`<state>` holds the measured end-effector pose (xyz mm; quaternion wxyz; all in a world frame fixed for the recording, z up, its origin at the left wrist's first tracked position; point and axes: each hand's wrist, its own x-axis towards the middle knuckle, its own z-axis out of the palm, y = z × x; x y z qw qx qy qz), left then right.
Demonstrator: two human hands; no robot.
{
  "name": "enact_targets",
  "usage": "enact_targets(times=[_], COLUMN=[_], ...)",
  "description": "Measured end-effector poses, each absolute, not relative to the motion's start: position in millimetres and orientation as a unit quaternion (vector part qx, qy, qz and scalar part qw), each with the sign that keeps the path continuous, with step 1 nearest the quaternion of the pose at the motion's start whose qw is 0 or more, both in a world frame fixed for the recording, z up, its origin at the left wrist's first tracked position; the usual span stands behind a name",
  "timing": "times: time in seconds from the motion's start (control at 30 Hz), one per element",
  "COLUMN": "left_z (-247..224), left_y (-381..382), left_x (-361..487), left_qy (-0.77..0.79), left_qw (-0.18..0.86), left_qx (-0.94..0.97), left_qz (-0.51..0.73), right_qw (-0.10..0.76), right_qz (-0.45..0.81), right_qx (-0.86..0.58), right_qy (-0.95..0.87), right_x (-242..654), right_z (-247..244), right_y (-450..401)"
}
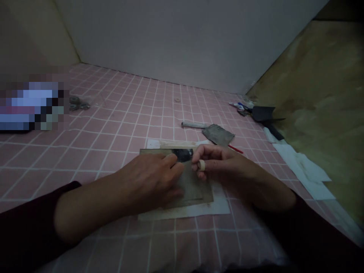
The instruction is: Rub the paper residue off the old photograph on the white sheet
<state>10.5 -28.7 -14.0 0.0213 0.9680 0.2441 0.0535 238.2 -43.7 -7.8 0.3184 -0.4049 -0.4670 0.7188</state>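
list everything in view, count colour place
cloth: 1, pink checked, underneath
sheet: 1, grey-brown, centre
paper: unclear, white, under sheet
dark patch: 1, black, on sheet
ring: 1, cream, above sheet
flat ring: 1, pale, far middle
roll: 1, grey, beyond sheet
scrap: 1, grey, at roll
stick: 1, red, by scrap
mixed items: several, mostly black, right
loose papers: unclear, white, right
round pieces: several, grey, left
pixelated patch: 1, mixed, left
walls: 3, grey and brownish, around
left hand: 1, bare, over sheet
right hand: 1, bare, holding ring
sleeves: 2, dark, forearms
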Motion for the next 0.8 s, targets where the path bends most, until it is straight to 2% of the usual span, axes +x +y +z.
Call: enact_targets(times=[0.8], left_z=[-13.4], left_y=[-28.9], left_x=[9.8], left_qy=[0.249], left_qw=[0.028], left_qx=[0.967], left_qz=[0.054], right_qw=[0.216], right_qz=[0.576], right_qx=[-0.416], right_qy=[-0.669], right_x=[236.4], right_z=[-5.0], right_y=[-48.1])
